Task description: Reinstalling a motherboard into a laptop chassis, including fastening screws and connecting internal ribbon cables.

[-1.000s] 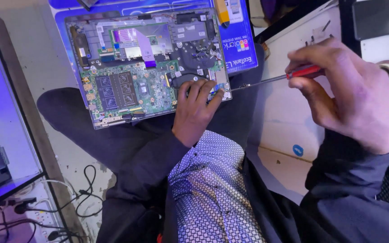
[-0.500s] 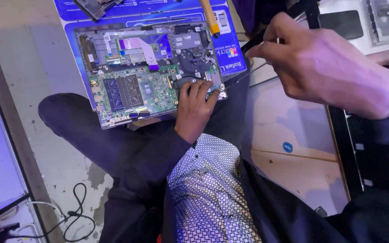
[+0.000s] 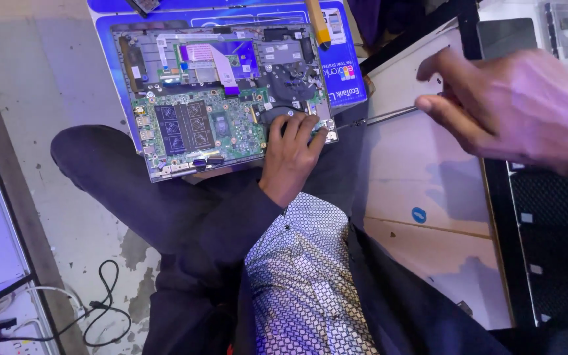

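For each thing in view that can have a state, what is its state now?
Opened laptop with green circuit board: bottom cover off, lying on the lap, tilted.
Slim metal screwdriver: held, tip at the laptop's corner.
Left hand: resting fingers on the board.
Right hand: gripping the screwdriver.
Black cable: lying loose on the floor.

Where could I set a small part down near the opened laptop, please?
The flat cardboard between the laptop and the black frame is mostly bare. It is crowded at the laptop's near corner, where the left hand and screwdriver meet.
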